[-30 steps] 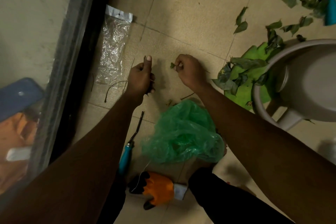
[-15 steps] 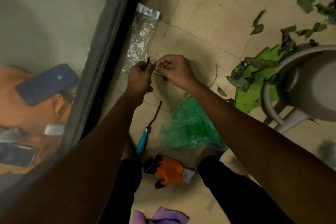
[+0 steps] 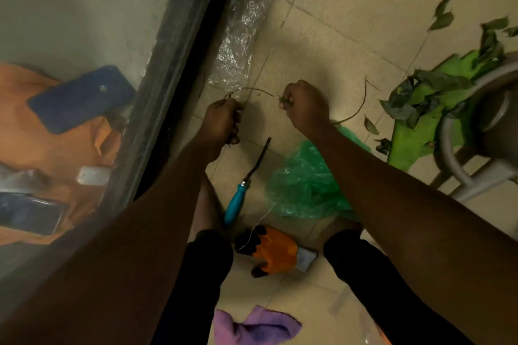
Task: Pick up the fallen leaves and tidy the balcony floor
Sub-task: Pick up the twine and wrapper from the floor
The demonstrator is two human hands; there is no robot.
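Both arms reach down over the tiled balcony floor, beside the dark frame of a glass door. The left hand has its grip curled tight around a thin stem, which arcs up out of the fist and over toward the right hand; dark bits poke out below the left fist. The right hand is balled, its grip pinching a small green leaf scrap at the fingertips. Whether the tip of the stem touches that scrap I cannot tell. Just beyond the hands lies a clear plastic wrapper along the door frame. Under the right forearm sits a crumpled green plastic bag, and to its left a hand tool with a teal handle lies flat on the tiles. An orange and black glove rests between the person's legs, with a purple cloth nearer the camera. To the right, a heap of leaves lies on a bright green sheet by a grey chair. A second curved stem and a single leaf lie near the right wrist, and more scattered leaves dot the tiles farther off.
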